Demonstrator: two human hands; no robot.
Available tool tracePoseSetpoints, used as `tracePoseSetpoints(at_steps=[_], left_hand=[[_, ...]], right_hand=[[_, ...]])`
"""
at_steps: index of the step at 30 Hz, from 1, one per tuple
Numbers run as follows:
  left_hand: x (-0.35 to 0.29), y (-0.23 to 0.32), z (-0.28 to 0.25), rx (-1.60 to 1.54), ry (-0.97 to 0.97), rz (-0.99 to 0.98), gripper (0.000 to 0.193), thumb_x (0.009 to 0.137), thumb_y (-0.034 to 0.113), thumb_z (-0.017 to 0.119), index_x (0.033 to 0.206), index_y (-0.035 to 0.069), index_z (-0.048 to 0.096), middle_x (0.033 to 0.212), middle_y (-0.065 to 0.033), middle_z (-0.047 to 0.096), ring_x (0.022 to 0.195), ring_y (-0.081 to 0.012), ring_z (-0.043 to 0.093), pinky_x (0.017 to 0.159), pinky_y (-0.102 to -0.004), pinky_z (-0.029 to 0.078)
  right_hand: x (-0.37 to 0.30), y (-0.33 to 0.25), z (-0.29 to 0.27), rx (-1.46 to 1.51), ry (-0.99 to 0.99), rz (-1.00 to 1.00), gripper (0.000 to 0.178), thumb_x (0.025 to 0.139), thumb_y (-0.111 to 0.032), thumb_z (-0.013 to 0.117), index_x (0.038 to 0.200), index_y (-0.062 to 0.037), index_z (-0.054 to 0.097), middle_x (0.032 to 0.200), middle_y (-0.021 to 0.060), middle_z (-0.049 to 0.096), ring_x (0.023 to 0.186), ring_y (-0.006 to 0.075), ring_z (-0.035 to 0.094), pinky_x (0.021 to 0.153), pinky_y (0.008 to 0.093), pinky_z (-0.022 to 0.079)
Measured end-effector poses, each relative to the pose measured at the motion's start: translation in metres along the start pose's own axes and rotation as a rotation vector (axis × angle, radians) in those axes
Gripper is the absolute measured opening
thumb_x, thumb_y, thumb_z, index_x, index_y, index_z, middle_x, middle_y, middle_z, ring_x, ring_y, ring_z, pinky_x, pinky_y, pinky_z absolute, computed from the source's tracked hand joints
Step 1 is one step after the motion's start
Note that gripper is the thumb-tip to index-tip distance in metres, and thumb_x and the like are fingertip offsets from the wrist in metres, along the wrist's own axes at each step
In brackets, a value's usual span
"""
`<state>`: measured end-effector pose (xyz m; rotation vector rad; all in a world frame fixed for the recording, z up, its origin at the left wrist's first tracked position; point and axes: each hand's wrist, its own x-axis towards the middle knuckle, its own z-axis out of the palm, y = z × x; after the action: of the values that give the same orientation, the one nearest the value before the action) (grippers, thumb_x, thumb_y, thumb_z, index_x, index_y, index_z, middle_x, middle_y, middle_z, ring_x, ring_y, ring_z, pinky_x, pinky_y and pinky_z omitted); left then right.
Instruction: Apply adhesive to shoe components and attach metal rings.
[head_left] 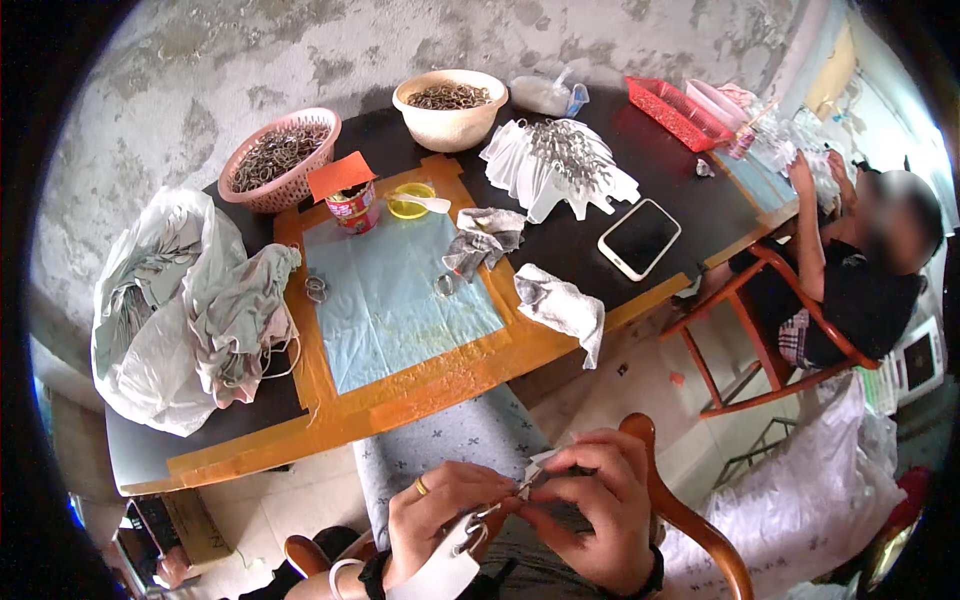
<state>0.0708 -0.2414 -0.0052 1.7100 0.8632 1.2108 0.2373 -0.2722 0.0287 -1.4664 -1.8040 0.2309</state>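
Observation:
Close to my body, above my lap, both hands meet at the fingertips. My left hand (435,518), with a ring on one finger, is closed in a pinch on a small metal piece. A white strip (440,575) with a metal ring at its top hangs below that hand. My right hand (600,510) pinches the other side of the small metal piece (524,487), which has a pale tab. The fingers cover most of it, so its exact kind is not clear.
On the dark table lie a blue sheet (400,310), a pink basket (285,160) and cream bowl (448,125) of metal rings, fanned white strips (560,170), cloths (560,305), a phone (640,240) and a plastic bag (160,310). A person (850,270) sits at right.

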Motion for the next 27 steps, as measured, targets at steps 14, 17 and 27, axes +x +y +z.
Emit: tracePoseSetpoints(at_steps=[14,17,27], left_hand=[[0.002,0.023,-0.015,-0.367,-0.007,-0.674,0.009,0.087,0.003,0.065,0.093,-0.001,0.059,0.091,-0.0121,0.068,0.086,-0.0172,0.064,0.079,-0.0316,0.051],[0.002,0.017,-0.014,-0.466,0.02,-0.8,0.01,0.087,0.002,0.064,0.094,0.0,0.057,0.092,-0.0118,0.066,0.087,-0.0185,0.063,0.081,-0.0318,0.05],[0.0,0.008,-0.002,-0.085,0.065,-0.351,0.012,0.082,0.005,0.072,0.089,-0.002,0.065,0.088,-0.0122,0.07,0.075,-0.0158,0.066,0.066,-0.0274,0.053]], right_hand=[[0.006,0.02,-0.018,0.054,-0.104,-0.376,0.026,0.058,-0.014,0.082,0.079,-0.025,0.071,0.096,-0.0107,0.058,0.102,0.0202,0.046,0.079,0.0339,0.039],[0.007,0.019,-0.018,-0.055,-0.113,-0.517,0.023,0.06,-0.018,0.082,0.08,-0.0232,0.071,0.096,-0.0129,0.059,0.1,0.018,0.047,0.077,0.0332,0.039],[0.006,0.002,0.003,0.003,-0.104,-0.195,0.044,0.065,-0.002,0.078,0.1,-0.0116,0.053,0.101,0.0016,0.065,0.088,0.0234,0.055,0.077,0.035,0.044]])
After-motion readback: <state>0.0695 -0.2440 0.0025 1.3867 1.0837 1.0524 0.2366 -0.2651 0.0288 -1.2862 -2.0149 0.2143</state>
